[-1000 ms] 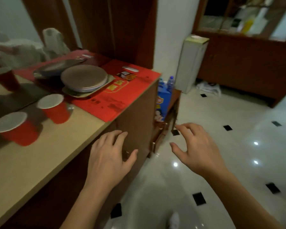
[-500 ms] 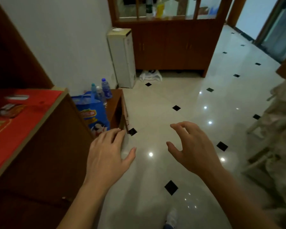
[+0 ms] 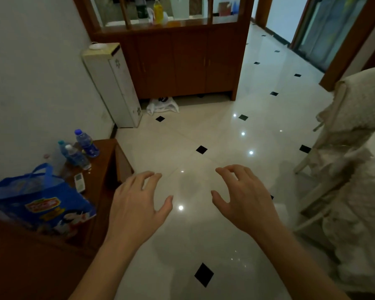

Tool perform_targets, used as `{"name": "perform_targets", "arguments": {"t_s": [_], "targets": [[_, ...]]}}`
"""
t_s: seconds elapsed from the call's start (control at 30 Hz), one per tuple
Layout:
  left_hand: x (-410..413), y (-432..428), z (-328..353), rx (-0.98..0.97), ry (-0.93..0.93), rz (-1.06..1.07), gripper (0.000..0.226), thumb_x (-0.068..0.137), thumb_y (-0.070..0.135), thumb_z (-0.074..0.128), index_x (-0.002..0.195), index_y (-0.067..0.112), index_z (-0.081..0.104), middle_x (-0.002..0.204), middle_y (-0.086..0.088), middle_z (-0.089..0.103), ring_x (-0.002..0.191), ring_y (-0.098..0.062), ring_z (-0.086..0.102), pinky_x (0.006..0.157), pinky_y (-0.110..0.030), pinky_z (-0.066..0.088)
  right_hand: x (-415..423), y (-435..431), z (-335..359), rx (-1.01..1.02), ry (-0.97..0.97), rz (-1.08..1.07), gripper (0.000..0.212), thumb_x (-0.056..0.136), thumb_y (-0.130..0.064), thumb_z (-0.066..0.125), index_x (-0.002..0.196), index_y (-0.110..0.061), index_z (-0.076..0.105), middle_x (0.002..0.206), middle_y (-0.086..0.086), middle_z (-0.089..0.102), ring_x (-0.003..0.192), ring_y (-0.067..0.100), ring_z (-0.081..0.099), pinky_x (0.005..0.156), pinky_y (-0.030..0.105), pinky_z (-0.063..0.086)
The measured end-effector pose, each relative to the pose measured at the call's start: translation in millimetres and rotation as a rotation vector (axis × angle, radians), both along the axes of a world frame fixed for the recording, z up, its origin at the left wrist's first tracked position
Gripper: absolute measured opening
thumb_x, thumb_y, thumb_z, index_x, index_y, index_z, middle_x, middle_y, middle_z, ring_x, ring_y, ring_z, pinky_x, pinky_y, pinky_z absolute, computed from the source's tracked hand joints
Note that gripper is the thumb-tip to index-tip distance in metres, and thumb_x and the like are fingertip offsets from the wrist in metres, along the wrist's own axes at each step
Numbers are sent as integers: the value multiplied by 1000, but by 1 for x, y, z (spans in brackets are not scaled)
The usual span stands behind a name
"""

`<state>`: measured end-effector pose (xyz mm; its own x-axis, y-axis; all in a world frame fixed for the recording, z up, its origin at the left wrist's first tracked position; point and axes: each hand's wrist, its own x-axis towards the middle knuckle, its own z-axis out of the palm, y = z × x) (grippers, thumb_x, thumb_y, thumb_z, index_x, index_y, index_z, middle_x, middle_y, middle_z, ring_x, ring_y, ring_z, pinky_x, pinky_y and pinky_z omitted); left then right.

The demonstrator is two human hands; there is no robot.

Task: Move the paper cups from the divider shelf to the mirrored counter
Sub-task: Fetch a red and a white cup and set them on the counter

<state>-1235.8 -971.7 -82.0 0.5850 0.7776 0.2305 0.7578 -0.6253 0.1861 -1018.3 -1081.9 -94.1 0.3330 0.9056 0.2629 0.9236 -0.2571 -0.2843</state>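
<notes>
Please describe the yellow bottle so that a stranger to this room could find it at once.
Face the brown wooden divider cabinet, right of the tall white dispenser. On its open shelf stands a bottle of yellow liquid. It alone is yellow, between a dark green bottle and a white container.

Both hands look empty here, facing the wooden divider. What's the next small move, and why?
Probably step forward across the tiled floor toward the divider shelf. The left hand and right hand hover loosely curled over the floor, holding nothing, and the shelf stands well beyond them. Whether cups are on it cannot be told from here.
</notes>
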Motion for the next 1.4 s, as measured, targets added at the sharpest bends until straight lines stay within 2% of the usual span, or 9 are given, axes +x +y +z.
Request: {"name": "perform_targets", "arguments": {"t_s": [0.27,0.47,0.67,0.9,1.13,1.4], "targets": [[76,99,-13,-21,-17,-62,57,84,51,54,129,16,58,128,-5,59,116,-22,55,90,-44,49,74,93,-11,-2,-8,-57,51,83,-44,60,126,-17,58,120,5,61,110,22,55,85,35,50],[135,221,-12,2,-46,-89,54,82,48,57,124,13,62,124,-7,62,112,-25,57,86,-44,50,129,206,-8,39,-25,-79,49,82,-43,61,124,-18,59,115,4,62,105,21,58,80,33,50],[201,340,0,3,-37,-133,55,83,48,60,127,16,59,126,-5,60,114,-24,54,90,-46,48,193,312,0,45,-26,-142,51,82,-41,63,126,-16,59,116,5,62,107,22,58,81,33,50],[284,430,-9,-9,-7,-173,56,84,52,58,130,20,57,129,0,58,116,-19,53,94,-38,45,266,394,-5,23,-28,-198,51,83,-43,60,128,-20,57,118,4,61,109,21,56,82,34,50],[385,509,-23,-10,4,-189,57,84,54,54,130,20,57,128,-1,59,116,-19,54,94,-38,47,360,468,-17,-7,-42,-210,52,82,-44,63,127,-19,59,118,4,63,106,20,59,83,33,49],[547,604,-16,19,18,-175,57,85,54,54,130,20,56,128,-1,59,115,-19,54,93,-40,48,513,562,-10,31,-52,-204,49,82,-43,63,125,-19,61,117,4,64,106,20,59,84,32,50]]}}
